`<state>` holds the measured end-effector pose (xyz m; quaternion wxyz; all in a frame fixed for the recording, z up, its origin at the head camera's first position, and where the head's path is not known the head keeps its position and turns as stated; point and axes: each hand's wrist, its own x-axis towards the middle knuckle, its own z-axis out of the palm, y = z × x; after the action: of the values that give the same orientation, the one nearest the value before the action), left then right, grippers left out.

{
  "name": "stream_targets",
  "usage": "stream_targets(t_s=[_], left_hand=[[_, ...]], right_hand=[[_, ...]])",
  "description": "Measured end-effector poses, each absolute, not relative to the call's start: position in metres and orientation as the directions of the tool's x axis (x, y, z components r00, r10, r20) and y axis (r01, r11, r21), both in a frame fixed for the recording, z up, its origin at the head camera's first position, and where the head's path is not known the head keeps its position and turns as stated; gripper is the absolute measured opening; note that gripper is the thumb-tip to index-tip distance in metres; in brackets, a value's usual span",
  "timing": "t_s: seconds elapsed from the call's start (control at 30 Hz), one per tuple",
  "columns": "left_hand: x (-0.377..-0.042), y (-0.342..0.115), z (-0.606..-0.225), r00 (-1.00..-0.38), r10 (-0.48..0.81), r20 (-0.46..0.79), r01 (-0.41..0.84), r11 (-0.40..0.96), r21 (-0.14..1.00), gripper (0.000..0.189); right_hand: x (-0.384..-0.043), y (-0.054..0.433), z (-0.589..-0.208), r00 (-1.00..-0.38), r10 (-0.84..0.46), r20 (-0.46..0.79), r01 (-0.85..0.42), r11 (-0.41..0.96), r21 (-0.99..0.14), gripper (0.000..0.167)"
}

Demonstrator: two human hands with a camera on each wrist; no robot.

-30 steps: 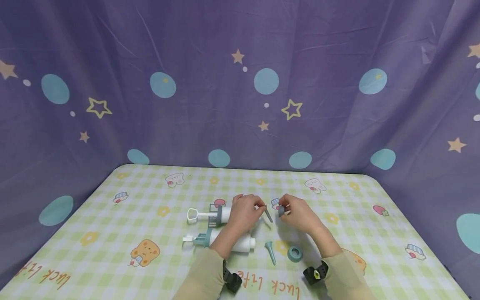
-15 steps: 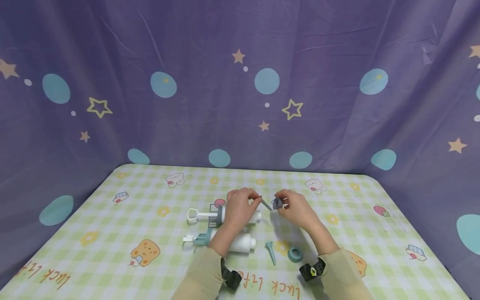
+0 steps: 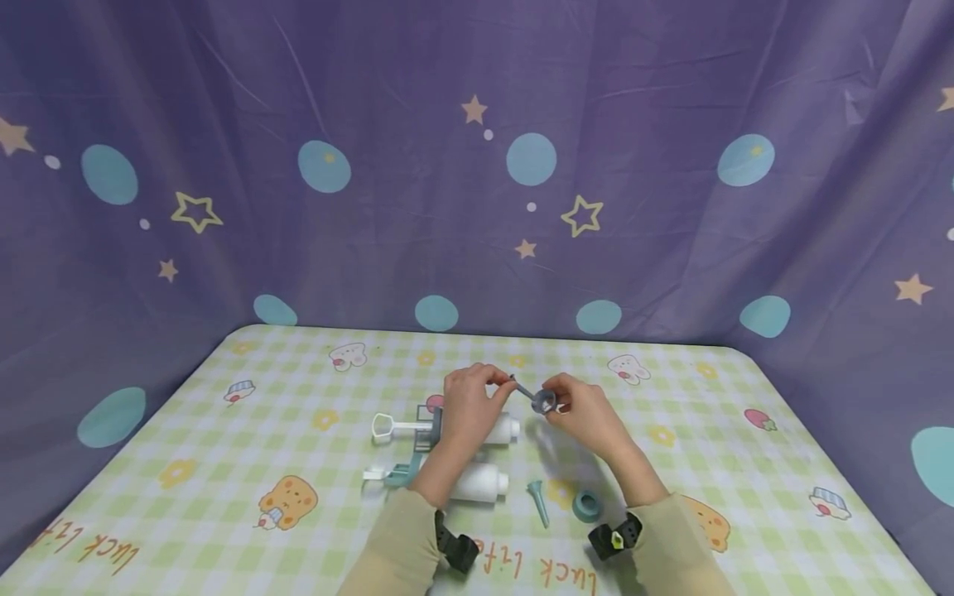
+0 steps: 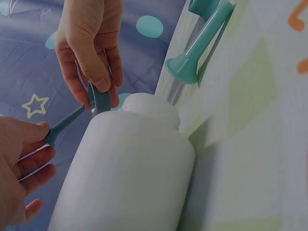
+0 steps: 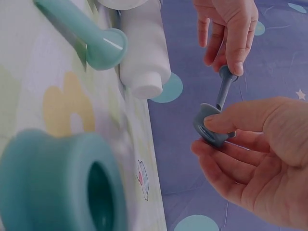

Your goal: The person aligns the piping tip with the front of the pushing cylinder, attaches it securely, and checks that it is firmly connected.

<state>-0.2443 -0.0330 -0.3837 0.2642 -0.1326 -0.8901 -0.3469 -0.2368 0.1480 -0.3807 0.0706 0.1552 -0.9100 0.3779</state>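
My left hand (image 3: pixel 469 407) pinches the flared end of a grey-blue tapered nozzle (image 5: pixel 224 91) between thumb and fingers. My right hand (image 3: pixel 590 415) holds a grey-blue ring-shaped cap (image 4: pixel 100 100), thumb on one side and fingers on the other. Both parts are in the air over the table. The nozzle's narrow tip points at the cap's rim; whether they touch I cannot tell. Below the left arm lie two white syringe-like barrels, one with a grey collar (image 3: pixel 501 429) and one with a teal collar (image 3: pixel 477 483), partly hidden by that arm.
A teal nozzle (image 3: pixel 539 503) and a teal ring cap (image 3: pixel 578 508) lie on the table near the right wrist. White plunger handles (image 3: pixel 383 426) stick out to the left. A checked cloth (image 3: pixel 224 463) covers the table, and a purple curtain (image 3: pixel 387 257) hangs behind it.
Both hands have risen and shifted slightly left. The cap has turned so its opening shows, and the nozzle's tip has swung up to the cap, closing the gap between them.
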Motion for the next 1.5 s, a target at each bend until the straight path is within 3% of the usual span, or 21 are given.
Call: stream_targets(t_s=[0.9,1.5], left_hand=[[-0.238,-0.030,-0.383,-0.799,0.078,0.596,0.451,0.734,0.508,0.011],[-0.234,-0.022,-0.386,-0.826,0.151,0.542,0.456,0.745,0.487,0.010]], right_hand=[[-0.233,0.143,-0.382,-0.938,-0.235,0.255,-0.347,0.643,-0.683,0.030],[-0.231,0.140,-0.379,-0.929,-0.224,0.293,-0.367,0.645,-0.671,0.032]])
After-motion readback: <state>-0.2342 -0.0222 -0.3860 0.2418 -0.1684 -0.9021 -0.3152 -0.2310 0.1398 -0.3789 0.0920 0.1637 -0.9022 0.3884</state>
